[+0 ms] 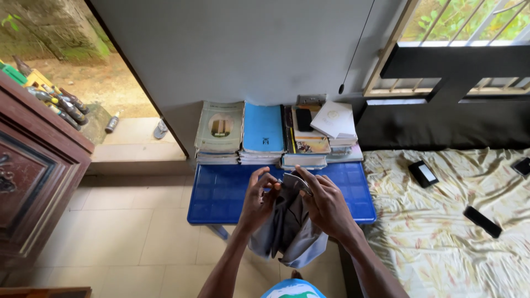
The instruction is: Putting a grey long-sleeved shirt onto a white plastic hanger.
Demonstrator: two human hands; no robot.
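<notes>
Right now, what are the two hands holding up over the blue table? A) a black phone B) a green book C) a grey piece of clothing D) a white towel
C: both the left hand and the right hand grip the top of a grey piece of clothing, which hangs down in folds at the near edge of the blue table.

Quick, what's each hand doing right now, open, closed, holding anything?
Left hand: closed, pinching the top edge of the grey garment.
Right hand: closed, gripping the same grey garment at its top.
</notes>
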